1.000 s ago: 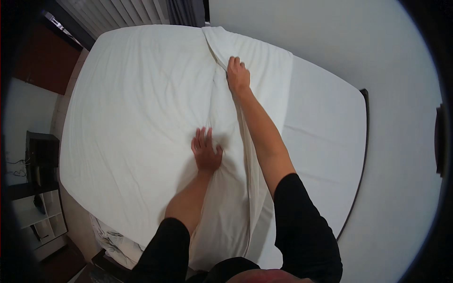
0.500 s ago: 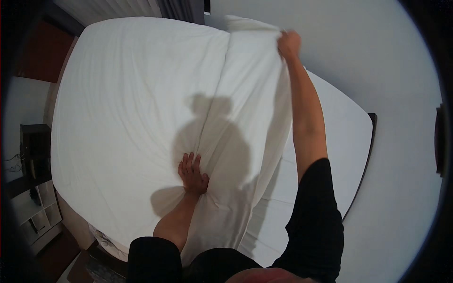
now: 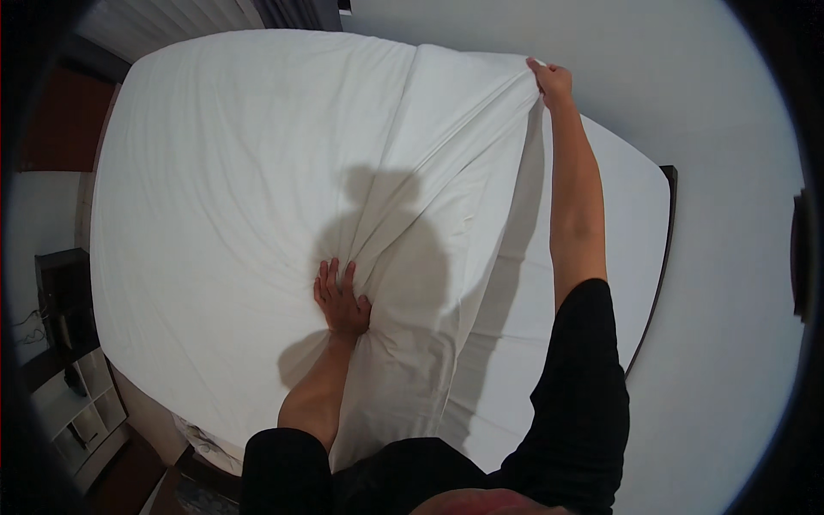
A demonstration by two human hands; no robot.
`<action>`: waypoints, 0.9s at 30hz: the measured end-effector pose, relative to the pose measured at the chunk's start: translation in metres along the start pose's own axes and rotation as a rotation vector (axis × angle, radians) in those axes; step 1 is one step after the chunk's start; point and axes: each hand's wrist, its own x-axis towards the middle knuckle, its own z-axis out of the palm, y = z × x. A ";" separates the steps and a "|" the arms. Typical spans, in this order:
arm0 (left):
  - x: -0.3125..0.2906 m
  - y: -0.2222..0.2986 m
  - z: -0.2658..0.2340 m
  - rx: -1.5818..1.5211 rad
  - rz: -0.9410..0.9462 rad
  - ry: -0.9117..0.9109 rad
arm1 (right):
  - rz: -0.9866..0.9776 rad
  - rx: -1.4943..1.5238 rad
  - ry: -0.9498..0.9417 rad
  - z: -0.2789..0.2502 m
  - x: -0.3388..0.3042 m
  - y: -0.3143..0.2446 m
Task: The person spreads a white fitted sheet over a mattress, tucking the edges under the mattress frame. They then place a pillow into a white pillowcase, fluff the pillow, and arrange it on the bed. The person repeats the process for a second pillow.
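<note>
A large white duvet covers most of the bed, and its folded-over band runs along the right side. My left hand presses flat on the duvet near the middle, fingers spread, and creases fan out from it. At the far right corner of the band, my right hand pinches the duvet's edge and holds it stretched and slightly raised. Beneath that edge, the white sheet-covered mattress shows on the right. My shadow falls across the duvet.
A dark headboard borders the mattress on the right, against a pale wall. Grey curtains hang at the far side. On the left stand a white shelf unit, a dark cabinet and a reddish-brown panel.
My right hand has moved right and slightly nearer, pulling the duvet's corner tight. The loose raised flap there has flattened, and new diagonal creases run toward my left hand, which stays pressed down.
</note>
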 end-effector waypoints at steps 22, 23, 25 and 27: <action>-0.216 0.015 -0.134 -0.456 -0.362 -0.182 | 0.109 0.171 -0.560 -0.108 -0.612 0.137; -0.260 0.005 -0.135 -0.362 -0.394 -0.156 | 0.146 0.106 -0.590 -0.110 -0.637 0.136; -0.319 0.006 -0.160 -0.450 -0.582 -0.305 | 0.253 -0.042 -0.627 -0.118 -0.689 0.138; -0.370 -0.028 -0.148 -0.401 -0.626 -0.425 | 0.450 0.309 -0.383 -0.125 -0.717 0.117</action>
